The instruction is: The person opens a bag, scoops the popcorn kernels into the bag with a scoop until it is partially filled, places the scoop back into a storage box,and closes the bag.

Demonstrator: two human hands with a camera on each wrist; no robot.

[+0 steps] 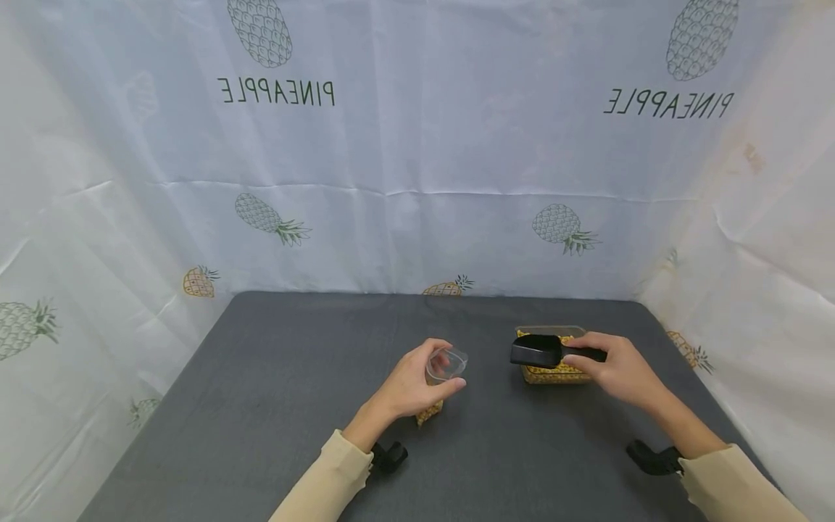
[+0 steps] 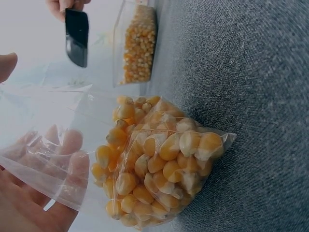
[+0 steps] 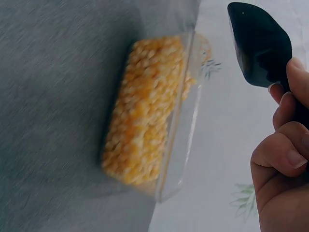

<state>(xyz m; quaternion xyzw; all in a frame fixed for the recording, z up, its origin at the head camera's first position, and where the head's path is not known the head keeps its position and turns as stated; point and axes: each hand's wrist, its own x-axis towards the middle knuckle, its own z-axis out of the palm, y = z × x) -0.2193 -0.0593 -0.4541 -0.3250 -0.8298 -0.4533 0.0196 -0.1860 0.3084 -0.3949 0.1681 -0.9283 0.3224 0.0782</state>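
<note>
My left hand point(image 1: 417, 383) grips the open top of a clear plastic bag point(image 1: 446, 365) that stands on the grey table point(image 1: 261, 406). Corn kernels point(image 2: 154, 162) fill the bag's bottom, and my fingers point(image 2: 46, 186) show through its film. My right hand point(image 1: 616, 368) holds a black scoop point(image 1: 536, 350) by its handle, its bowl above the clear container of corn kernels point(image 1: 551, 371). In the right wrist view the black scoop point(image 3: 260, 46) hangs clear of the container point(image 3: 145, 128), and my fingers point(image 3: 282, 154) curl round the handle.
A pineapple-print sheet point(image 1: 417, 159) walls in the table at the back and both sides. Black wrist-camera mounts point(image 1: 390, 457) sit by both sleeves near the front edge. Bare grey table surface spreads to the left point(image 1: 215, 391).
</note>
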